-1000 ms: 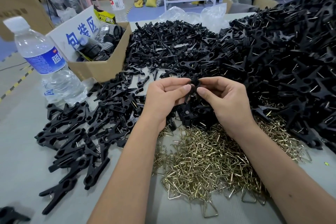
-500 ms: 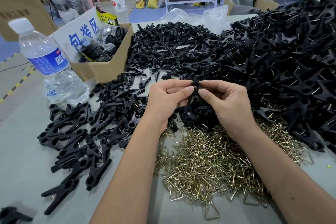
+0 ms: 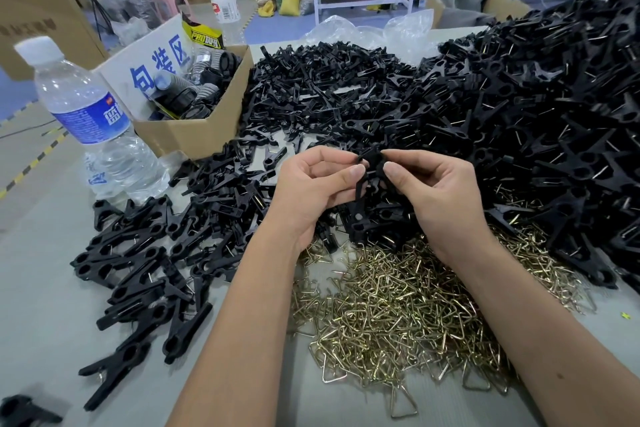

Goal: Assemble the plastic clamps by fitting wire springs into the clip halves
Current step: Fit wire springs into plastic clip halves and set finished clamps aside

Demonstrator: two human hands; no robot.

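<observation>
A water bottle (image 3: pixel 86 121) and cardboard box (image 3: pixel 194 128) stood far left of your hands on the surface (image 3: pixel 38 288). Your left hand (image 3: pixel 311 191) and right hand (image 3: pixel 440 198), fingers curled, together pinched one black clamp (image 3: pixel 369 173) between them, above the brass wire springs (image 3: pixel 398 308), with heaped clip halves (image 3: pixel 519 121) to their right.

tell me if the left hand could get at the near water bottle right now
Probably not at once: the left hand and right hand both pinch a black clip. The path to the water bottle crosses only low loose clamps, so it looks free once the clip is released.
</observation>
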